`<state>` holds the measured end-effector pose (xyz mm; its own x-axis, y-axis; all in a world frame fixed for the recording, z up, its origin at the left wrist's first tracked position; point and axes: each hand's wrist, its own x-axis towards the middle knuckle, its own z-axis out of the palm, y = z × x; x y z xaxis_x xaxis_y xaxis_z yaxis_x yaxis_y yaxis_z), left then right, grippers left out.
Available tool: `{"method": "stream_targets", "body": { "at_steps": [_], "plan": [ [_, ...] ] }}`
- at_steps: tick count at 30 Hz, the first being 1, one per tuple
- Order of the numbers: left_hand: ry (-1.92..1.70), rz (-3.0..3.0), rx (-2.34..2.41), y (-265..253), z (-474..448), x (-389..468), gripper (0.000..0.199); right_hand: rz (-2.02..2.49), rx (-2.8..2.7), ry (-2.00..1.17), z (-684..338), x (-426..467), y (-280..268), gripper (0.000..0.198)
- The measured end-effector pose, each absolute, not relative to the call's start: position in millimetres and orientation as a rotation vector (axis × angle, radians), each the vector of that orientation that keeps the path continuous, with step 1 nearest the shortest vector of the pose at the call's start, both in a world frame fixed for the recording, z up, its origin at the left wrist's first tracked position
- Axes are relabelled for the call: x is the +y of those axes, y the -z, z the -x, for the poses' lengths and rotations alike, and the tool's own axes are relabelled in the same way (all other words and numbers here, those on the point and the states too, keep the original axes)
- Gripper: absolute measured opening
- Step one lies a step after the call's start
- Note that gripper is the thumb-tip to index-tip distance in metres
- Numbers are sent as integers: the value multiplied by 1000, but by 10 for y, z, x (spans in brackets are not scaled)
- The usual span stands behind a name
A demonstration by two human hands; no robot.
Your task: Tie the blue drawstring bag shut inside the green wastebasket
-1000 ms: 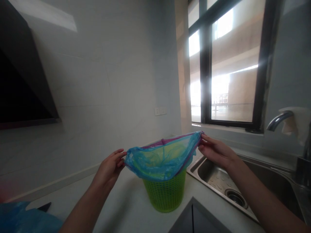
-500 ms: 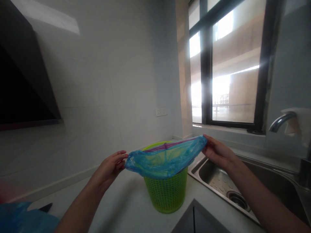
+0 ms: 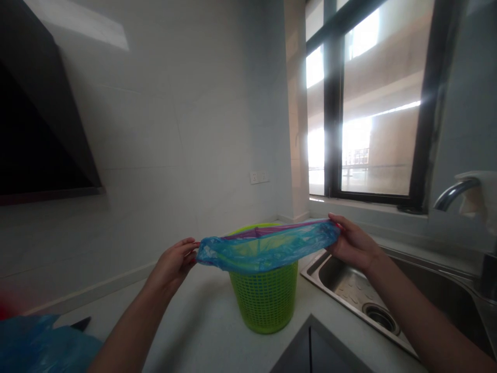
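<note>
A green plastic mesh basket (image 3: 265, 299) stands on the pale countertop (image 3: 202, 326) in the middle of the view. A blue translucent bag (image 3: 267, 248) with a purple drawstring edge is stretched wide above the basket's mouth. My left hand (image 3: 173, 266) pinches the bag's left edge. My right hand (image 3: 351, 242) grips its right edge, over the sink's near corner. The bag's lower part hangs into the basket and hides its front rim; the back rim shows behind it.
A steel sink (image 3: 373, 295) with a drain lies to the right, with a tap (image 3: 456, 189) and a white cloth (image 3: 481, 197) above it. A crumpled blue bag (image 3: 34, 347) lies at lower left beside a dark object. A window (image 3: 373, 103) is behind; a dark hood (image 3: 34, 134) hangs left.
Both hands have pulled the bag's opening wider and flatter. The bag's far edge has come forward, so the basket's back rim now shows behind it.
</note>
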<state>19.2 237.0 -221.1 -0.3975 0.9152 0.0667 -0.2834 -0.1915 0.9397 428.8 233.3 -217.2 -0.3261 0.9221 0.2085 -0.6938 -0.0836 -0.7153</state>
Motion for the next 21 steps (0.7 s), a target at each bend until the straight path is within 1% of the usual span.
{"method": "stream_targets", "body": {
  "at_steps": [6,10,13,18,21],
  "plan": [
    [-1787,-917,1123,2276,-210,2394,26,420,-793,-1700,-4235,2269,2137,9],
    [-1790,-1048,1171,2323,-240,2403,34,408,-807,-1653,-4201,2267,2153,14],
    [-1793,-1147,1293,2352,-264,2413,36,401,-829,-1596,-4189,2276,2156,18],
    [-1699,-1284,1337,2373,-293,2409,42,398,-805,-1533,-4212,2259,2087,12],
    [-1677,-1318,1354,2391,-304,2425,39,387,-744,-1528,-4236,2265,2057,13]
  ]
}}
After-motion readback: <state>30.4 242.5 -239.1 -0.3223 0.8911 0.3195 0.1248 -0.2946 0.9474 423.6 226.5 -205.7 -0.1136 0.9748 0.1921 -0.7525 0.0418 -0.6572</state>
